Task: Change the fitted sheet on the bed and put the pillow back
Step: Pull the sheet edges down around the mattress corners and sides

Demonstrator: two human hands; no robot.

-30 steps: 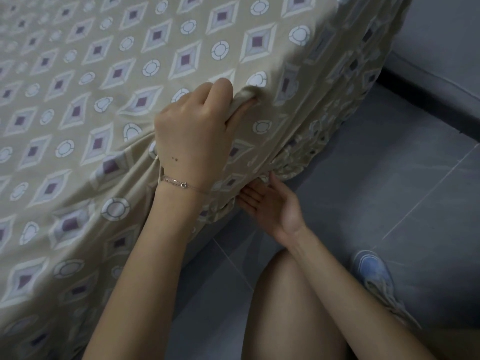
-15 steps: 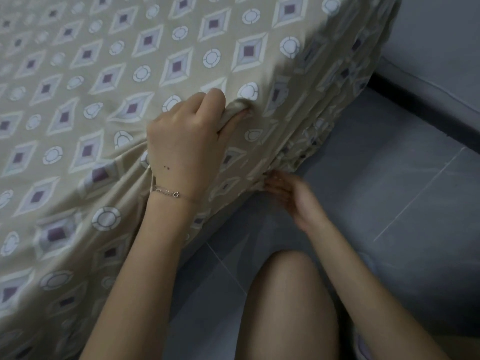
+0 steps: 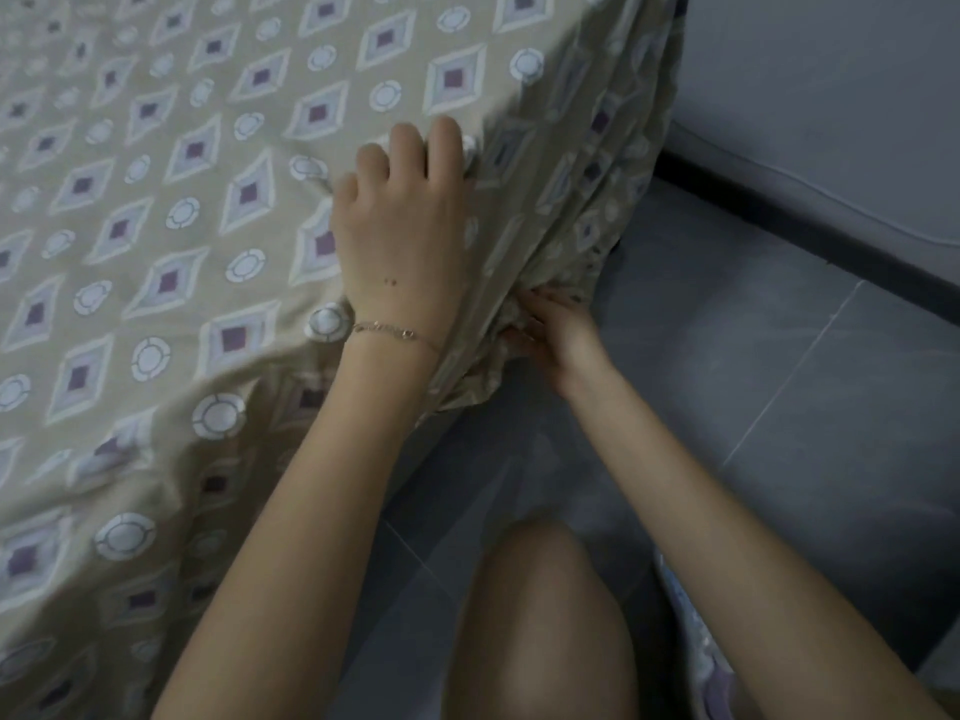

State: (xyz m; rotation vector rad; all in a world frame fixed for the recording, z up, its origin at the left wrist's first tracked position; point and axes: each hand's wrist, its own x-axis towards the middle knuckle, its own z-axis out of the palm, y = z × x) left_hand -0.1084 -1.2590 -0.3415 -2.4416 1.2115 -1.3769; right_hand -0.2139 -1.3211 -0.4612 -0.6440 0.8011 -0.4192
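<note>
While the fitted sheet (image 3: 208, 200), tan with diamond and circle print, lies over the top of the bed (mattress itself covered, not seen), its corner is only half seated. Left hand (image 3: 400, 236) sits on the corner's top edge, fingers curled and bunching cloth under them. Right hand (image 3: 550, 340) is low at the gathered hem (image 3: 576, 262), fingers curled into the ruffled fabric just under the corner, above the grey tiled floor (image 3: 779, 381). Pillow not in view.

Risks, as judgement:
- Hem likely elastic. If the right hand lets go before it is tucked under, the corner could snap back up.
- A hard pull here may drag the sheet off other corners, which are out of frame.
- Cloth bunched under the left hand could leave wrinkles or a skewed pattern.
- Thin bracelet (image 3: 395, 332) could snag the fabric.
- Crouched pose, knee (image 3: 540, 589) close to the bed side, so balance is poor for a strong tug.

No brand, label or writing is readable, and no tag shows on the sheet.
</note>
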